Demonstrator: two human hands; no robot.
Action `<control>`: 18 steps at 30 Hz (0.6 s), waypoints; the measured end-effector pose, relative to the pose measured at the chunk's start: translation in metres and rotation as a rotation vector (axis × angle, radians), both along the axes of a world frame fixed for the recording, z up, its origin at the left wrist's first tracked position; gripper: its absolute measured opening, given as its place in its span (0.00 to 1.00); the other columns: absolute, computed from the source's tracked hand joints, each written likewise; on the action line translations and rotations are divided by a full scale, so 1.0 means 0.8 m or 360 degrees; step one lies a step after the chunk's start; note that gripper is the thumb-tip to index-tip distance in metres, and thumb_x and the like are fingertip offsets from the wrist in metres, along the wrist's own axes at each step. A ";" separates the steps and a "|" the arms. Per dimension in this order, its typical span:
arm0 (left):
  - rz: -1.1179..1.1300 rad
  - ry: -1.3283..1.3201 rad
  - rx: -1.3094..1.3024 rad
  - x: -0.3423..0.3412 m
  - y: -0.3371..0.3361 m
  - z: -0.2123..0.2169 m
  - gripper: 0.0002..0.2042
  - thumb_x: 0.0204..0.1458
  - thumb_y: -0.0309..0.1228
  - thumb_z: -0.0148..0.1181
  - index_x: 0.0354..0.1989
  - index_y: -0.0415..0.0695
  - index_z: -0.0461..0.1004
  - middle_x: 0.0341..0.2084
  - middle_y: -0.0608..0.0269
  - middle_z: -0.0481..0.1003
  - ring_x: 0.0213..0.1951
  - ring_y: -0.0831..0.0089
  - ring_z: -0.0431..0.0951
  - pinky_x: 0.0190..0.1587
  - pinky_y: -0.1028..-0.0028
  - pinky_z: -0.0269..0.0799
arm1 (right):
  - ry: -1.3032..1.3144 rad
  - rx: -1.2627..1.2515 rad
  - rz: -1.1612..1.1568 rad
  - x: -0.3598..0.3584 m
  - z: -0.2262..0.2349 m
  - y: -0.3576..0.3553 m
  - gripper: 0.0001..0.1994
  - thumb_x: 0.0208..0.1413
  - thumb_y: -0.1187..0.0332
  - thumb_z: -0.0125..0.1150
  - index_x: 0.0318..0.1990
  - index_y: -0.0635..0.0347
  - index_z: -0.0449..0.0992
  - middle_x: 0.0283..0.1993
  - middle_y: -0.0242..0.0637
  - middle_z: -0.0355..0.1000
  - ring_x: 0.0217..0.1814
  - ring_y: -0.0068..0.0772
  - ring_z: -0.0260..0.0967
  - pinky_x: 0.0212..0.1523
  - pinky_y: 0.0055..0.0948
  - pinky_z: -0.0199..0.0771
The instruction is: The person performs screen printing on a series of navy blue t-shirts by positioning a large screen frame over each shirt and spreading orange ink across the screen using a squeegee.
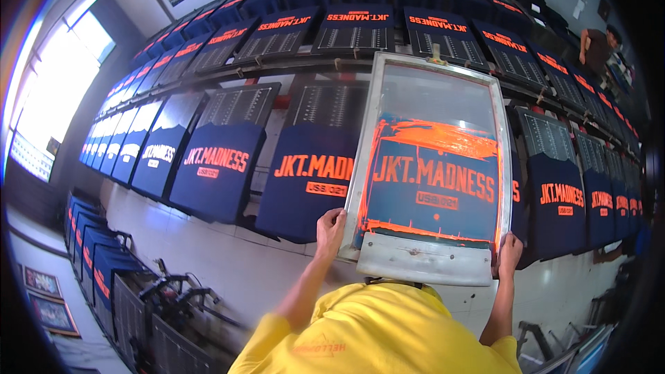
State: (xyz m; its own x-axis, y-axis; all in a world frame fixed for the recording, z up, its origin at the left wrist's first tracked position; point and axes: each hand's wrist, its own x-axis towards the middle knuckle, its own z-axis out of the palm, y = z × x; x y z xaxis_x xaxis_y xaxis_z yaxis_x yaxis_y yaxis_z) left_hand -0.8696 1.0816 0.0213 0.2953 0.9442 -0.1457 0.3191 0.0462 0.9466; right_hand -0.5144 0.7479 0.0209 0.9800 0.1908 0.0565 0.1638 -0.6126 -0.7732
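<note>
A screen printing frame (509, 166) with pale metal edges is held up in front of me, above a row of shirts. Thick orange ink (436, 137) is smeared across the far part of its mesh, and orange lettering shows in the middle. My left hand (330, 233) grips the frame's left edge near its lower corner. On the opposite edge, my right hand (510, 253) has its fingers closed round the frame. A wide pale squeegee (426, 260) lies across the near end, close to my yellow shirt (388, 325).
Navy shirts (218, 163) with orange print lie on slanted boards in long rows. A metal rail (277, 68) runs behind the nearest row. Black equipment (183, 298) stands at lower left. Another person (596, 52) is at far right. Bright windows (55, 90) line the left wall.
</note>
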 end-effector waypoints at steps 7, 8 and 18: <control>0.0013 0.0180 0.0157 -0.160 0.129 -0.032 0.15 0.57 0.35 0.58 0.41 0.32 0.79 0.30 0.54 0.80 0.33 0.71 0.79 0.40 0.72 0.73 | 0.0075 0.0009 0.0103 -0.138 -0.036 0.116 0.19 0.61 0.63 0.49 0.29 0.76 0.73 0.23 0.54 0.69 0.26 0.41 0.66 0.35 0.43 0.66; 0.0041 0.0163 0.0161 -0.179 0.142 -0.033 0.15 0.57 0.35 0.58 0.41 0.33 0.80 0.30 0.53 0.80 0.33 0.70 0.79 0.39 0.71 0.73 | 0.0058 0.0021 0.0115 -0.159 -0.031 0.136 0.19 0.60 0.63 0.49 0.28 0.76 0.72 0.23 0.54 0.69 0.25 0.41 0.66 0.34 0.43 0.65; 0.0011 0.0300 0.0215 -0.268 0.232 -0.051 0.16 0.56 0.36 0.57 0.39 0.33 0.80 0.23 0.54 0.77 0.27 0.74 0.76 0.33 0.71 0.70 | 0.0024 -0.0024 0.0138 -0.245 -0.027 0.239 0.18 0.59 0.64 0.48 0.28 0.74 0.72 0.21 0.54 0.68 0.24 0.47 0.67 0.33 0.45 0.65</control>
